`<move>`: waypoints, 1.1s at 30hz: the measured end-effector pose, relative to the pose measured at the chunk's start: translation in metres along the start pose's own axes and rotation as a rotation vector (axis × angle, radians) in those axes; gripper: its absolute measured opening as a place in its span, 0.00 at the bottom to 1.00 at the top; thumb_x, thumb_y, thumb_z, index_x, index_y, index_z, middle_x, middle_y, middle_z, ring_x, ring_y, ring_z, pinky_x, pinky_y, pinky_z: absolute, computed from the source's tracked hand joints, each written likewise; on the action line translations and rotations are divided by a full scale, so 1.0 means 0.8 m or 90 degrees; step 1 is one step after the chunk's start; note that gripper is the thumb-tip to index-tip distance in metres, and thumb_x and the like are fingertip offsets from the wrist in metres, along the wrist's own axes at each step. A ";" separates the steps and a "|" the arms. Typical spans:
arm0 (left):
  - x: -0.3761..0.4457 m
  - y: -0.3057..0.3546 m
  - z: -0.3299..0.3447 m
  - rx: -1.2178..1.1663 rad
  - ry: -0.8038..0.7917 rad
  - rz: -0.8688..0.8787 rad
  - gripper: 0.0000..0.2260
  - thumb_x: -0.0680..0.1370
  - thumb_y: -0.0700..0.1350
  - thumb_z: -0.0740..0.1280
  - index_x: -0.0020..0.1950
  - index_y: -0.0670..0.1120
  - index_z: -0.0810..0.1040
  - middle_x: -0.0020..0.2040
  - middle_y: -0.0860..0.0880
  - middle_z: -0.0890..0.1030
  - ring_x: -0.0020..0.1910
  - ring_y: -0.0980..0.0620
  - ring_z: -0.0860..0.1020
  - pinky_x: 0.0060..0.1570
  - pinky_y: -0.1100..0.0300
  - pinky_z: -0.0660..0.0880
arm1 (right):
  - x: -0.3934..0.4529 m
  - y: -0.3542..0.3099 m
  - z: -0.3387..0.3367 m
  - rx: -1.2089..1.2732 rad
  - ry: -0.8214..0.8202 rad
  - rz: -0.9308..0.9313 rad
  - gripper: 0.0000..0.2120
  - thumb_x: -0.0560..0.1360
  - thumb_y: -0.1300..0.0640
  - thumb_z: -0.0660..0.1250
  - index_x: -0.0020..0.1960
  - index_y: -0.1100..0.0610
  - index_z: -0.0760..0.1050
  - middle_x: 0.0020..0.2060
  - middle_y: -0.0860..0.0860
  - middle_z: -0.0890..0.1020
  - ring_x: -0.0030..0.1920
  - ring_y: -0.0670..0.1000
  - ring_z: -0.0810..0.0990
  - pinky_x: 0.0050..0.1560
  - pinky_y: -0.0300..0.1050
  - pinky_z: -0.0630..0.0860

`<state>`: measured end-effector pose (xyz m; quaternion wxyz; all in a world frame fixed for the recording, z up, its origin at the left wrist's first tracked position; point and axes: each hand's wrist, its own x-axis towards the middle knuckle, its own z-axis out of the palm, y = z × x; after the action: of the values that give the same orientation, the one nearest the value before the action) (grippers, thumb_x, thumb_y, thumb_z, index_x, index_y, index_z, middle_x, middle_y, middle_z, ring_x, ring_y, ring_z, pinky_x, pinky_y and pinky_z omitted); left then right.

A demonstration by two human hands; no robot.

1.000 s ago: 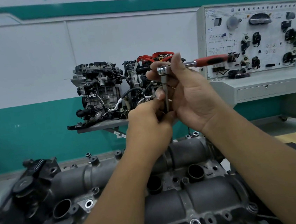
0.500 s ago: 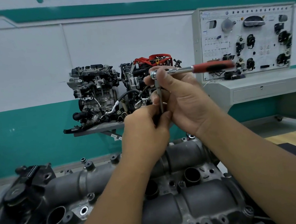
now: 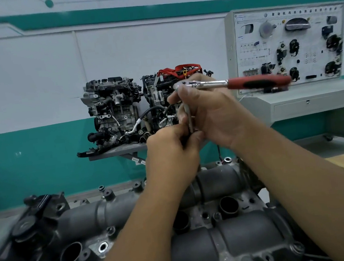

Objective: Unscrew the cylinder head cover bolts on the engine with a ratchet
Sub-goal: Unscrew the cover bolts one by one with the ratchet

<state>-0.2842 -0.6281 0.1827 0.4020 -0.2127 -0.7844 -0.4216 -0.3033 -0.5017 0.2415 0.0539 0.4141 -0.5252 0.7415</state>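
Ratchet (image 3: 234,82) up above cylinder head cover (image 3: 220,240), extension hanging down. Right hand (image 3: 209,113) grips head end; left hand (image 3: 173,149) pinches extension's lower tip. Steel, stiff, likely slick; red handle safest hold. Display engines (image 3: 143,107) far.

This is an automotive training workshop. Beyond the fingers (image 3: 181,94), two display engines (image 3: 112,111) sit on a wall-mounted shelf (image 3: 114,152) against a white and teal wall, and to the right of them an electrical trainer panel (image 3: 289,45) stands on a grey cabinet (image 3: 312,100). Below the fingers lies a bare grey cylinder head cover (image 3: 232,245).
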 end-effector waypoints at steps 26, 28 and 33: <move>0.000 -0.001 0.004 -0.035 0.028 0.041 0.06 0.75 0.51 0.73 0.41 0.51 0.81 0.33 0.58 0.78 0.34 0.60 0.77 0.36 0.61 0.74 | 0.018 0.011 -0.023 0.078 -0.109 0.056 0.22 0.64 0.47 0.82 0.50 0.60 0.84 0.42 0.55 0.83 0.37 0.51 0.78 0.42 0.45 0.78; 0.001 0.000 0.004 -0.037 0.043 0.052 0.08 0.75 0.47 0.76 0.39 0.54 0.79 0.31 0.58 0.77 0.32 0.60 0.76 0.33 0.67 0.71 | 0.013 0.013 -0.023 0.025 -0.037 -0.005 0.24 0.63 0.47 0.82 0.50 0.61 0.81 0.41 0.56 0.83 0.35 0.51 0.76 0.40 0.45 0.76; 0.004 -0.003 0.005 -0.080 0.021 0.035 0.11 0.73 0.50 0.70 0.38 0.43 0.79 0.32 0.47 0.78 0.33 0.44 0.77 0.35 0.45 0.76 | 0.003 0.012 -0.015 0.064 -0.051 0.022 0.17 0.73 0.49 0.76 0.51 0.61 0.81 0.42 0.56 0.84 0.35 0.51 0.78 0.40 0.43 0.77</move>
<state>-0.2894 -0.6258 0.1830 0.4122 -0.2520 -0.7433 -0.4626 -0.3163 -0.4969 0.2345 -0.0006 0.4366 -0.4963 0.7504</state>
